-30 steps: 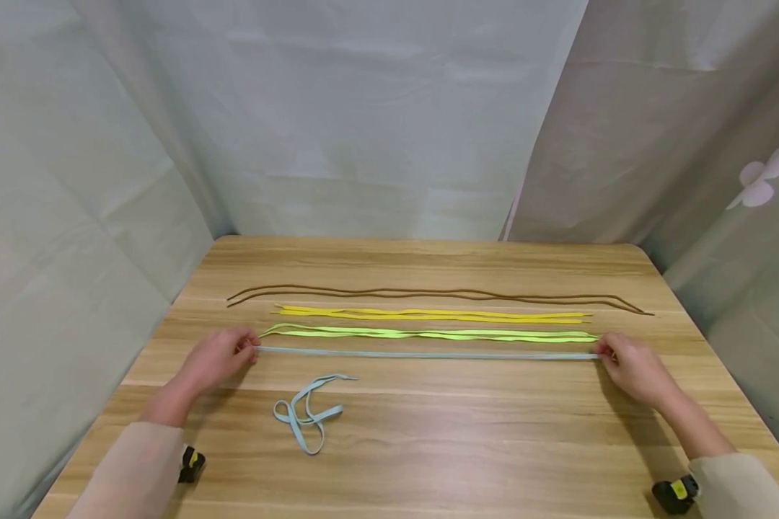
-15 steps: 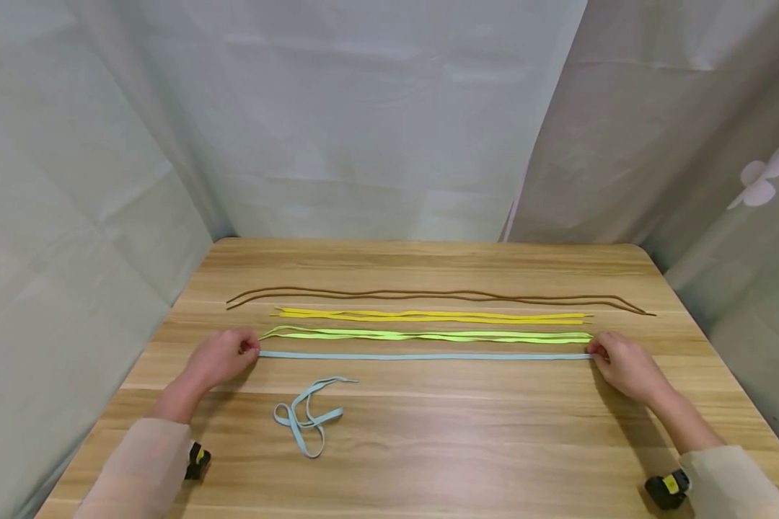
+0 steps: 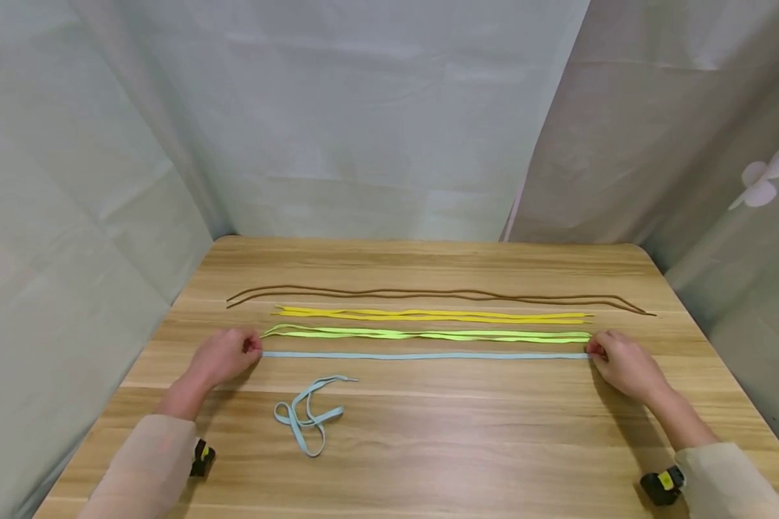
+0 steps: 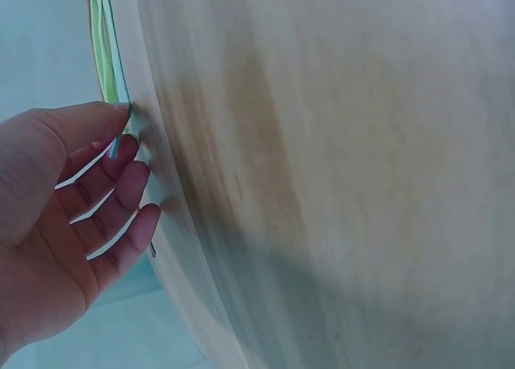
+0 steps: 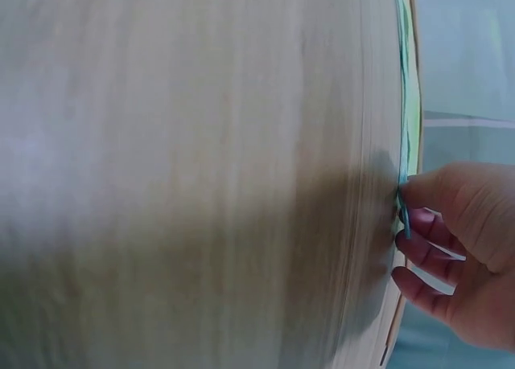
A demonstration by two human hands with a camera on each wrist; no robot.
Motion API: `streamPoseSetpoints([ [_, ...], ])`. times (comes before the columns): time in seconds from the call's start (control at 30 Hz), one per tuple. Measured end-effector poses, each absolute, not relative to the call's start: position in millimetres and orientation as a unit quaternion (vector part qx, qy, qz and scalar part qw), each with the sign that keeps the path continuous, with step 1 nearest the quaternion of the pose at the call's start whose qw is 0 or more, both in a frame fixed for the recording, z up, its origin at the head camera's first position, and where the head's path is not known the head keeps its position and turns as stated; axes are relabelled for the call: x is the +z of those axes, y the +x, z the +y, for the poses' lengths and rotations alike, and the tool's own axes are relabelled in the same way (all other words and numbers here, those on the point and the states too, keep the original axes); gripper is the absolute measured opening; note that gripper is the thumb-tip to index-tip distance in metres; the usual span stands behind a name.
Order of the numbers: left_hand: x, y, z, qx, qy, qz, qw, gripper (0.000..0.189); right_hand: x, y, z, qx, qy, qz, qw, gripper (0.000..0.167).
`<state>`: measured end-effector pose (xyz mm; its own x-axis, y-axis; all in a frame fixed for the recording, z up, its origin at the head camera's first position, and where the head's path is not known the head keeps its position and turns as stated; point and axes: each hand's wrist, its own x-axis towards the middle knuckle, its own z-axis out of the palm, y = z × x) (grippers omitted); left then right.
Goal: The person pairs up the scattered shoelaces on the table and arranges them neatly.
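Pinching each end of the light blue lace [image 3: 422, 355], the left hand [image 3: 223, 358] and right hand [image 3: 623, 364] hold it taut on the bench [image 3: 467, 447] — straight, parallel beside the green laces [image 3: 428, 334].

On my table [image 3: 428, 447], four laces lie in parallel rows. Farthest lace [image 3: 438, 294]; then second lace [image 3: 431, 314]; third lace [image 3: 428, 334]; nearest lace [image 3: 425, 355], between my left hand [image 3: 223, 357] and right hand [image 3: 623, 364]. Loose lace [image 3: 308, 414] lies nearer me, left of centre.
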<state>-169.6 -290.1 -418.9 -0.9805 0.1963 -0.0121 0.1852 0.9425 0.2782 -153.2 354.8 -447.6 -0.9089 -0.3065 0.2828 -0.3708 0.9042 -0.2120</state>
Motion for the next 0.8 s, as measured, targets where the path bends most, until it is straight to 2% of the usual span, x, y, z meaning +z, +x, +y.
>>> streamPoseSetpoints([
  [0.17, -418, -169, -289, 0.143, 0.092, 0.985, 0.021, 0.004, -447, -153, 354, 0.130, 0.180, -0.965, 0.138, 0.018],
  [0.47, -412, -160, -287, 0.152, 0.102, 0.983, 0.011, 0.010, -441, -149, 350, 0.134, 0.179, -0.967, 0.120, 0.011],
  [0.7, -403, -149, -279, 0.143, 0.132, 0.981, -0.017, 0.021, -437, -151, 329, 0.109, 0.235, -0.942, 0.214, 0.017],
  [0.8, -399, -145, -273, 0.138, 0.149, 0.979, -0.033, 0.022, -436, -153, 316, 0.107, 0.253, -0.934, 0.228, 0.020],
])
